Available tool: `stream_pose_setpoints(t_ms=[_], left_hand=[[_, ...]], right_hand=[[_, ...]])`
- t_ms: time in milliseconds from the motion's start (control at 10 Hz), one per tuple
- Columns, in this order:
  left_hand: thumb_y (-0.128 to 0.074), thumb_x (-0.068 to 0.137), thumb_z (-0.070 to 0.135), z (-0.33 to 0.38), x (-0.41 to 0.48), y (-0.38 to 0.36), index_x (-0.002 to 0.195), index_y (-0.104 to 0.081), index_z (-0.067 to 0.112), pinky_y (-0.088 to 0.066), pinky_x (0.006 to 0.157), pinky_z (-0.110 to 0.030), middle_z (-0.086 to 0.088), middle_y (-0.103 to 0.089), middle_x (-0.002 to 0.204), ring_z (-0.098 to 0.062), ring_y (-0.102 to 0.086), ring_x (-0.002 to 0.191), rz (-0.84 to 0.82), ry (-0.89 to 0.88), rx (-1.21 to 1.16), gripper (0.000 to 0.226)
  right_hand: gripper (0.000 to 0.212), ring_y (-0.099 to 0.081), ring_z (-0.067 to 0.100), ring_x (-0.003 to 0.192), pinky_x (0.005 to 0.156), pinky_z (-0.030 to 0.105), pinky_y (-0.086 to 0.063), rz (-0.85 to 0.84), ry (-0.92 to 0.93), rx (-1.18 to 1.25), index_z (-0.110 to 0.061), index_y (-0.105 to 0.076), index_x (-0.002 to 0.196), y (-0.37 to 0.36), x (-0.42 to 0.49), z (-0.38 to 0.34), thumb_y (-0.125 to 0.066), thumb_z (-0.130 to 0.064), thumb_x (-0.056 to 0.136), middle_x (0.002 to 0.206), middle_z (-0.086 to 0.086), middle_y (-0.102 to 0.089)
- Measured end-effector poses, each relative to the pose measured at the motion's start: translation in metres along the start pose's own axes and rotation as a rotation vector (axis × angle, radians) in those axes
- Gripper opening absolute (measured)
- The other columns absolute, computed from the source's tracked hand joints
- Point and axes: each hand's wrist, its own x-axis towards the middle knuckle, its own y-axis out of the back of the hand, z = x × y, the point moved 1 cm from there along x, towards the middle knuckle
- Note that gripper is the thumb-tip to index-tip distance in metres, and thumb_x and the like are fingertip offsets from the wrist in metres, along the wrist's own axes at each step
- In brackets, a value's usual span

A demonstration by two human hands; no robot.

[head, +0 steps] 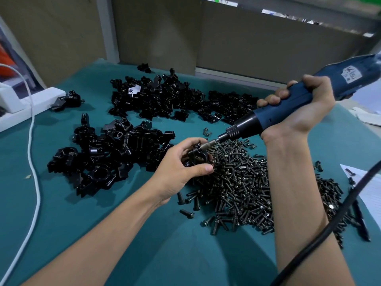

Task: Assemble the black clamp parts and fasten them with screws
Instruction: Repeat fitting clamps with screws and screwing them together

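My left hand (181, 168) grips a black clamp (196, 155) just above the left edge of the screw pile (243, 182). My right hand (301, 108) is wrapped around a blue electric screwdriver (288, 106), held slanting down to the left. Its metal bit (210, 143) touches the top of the clamp. A heap of dark screws lies under and to the right of both hands. Loose black clamp parts lie in two heaps: one near heap (107, 153) to the left of my left hand, one far heap (169, 98) behind.
The table has a teal cover (144, 234). A white cable (34, 157) runs down the left side from a white box (24, 100). The screwdriver's black cord (329, 226) crosses my right forearm. White paper (369, 186) lies at the right edge. A single clamp (68, 100) sits by the box.
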Motion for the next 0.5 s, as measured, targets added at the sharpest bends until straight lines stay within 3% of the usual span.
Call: stream_pose_setpoints(t_ms=[100,200,500], left_hand=[[-0.083,0.073,0.004,0.0013,-0.0009,-0.001,0.108,-0.066,0.034,-0.049,0.099,-0.027,0.013,-0.073,0.1,-0.012,-0.066,0.107,0.006,0.013,-0.013,0.05],[-0.084,0.069,0.008,0.0033,-0.0019,-0.0021,0.105,-0.068,0.036,-0.046,0.105,-0.048,-0.004,-0.074,0.105,-0.031,-0.067,0.108,0.015,0.025,-0.047,0.049],[-0.086,0.063,0.016,0.0044,-0.003,-0.0022,0.108,-0.068,0.034,-0.044,0.106,-0.051,-0.002,-0.074,0.104,-0.031,-0.067,0.108,0.02,0.053,-0.031,0.052]], right_hand=[[0.022,-0.036,0.014,0.042,0.048,0.023,-0.036,-0.009,-0.004,-0.003,-0.014,-0.045,0.066,-0.001,-0.0008,0.0005,-0.049,-0.023,0.086,0.052,-0.001,-0.04],[0.021,-0.036,0.014,0.043,0.048,0.023,-0.036,-0.006,0.002,-0.013,-0.014,-0.044,0.068,-0.001,-0.0016,0.0009,-0.049,-0.023,0.086,0.053,-0.001,-0.04],[0.022,-0.036,0.014,0.042,0.048,0.023,-0.036,-0.037,0.01,-0.006,-0.014,-0.045,0.067,-0.0032,-0.0056,0.0,-0.048,-0.022,0.086,0.052,-0.001,-0.039]])
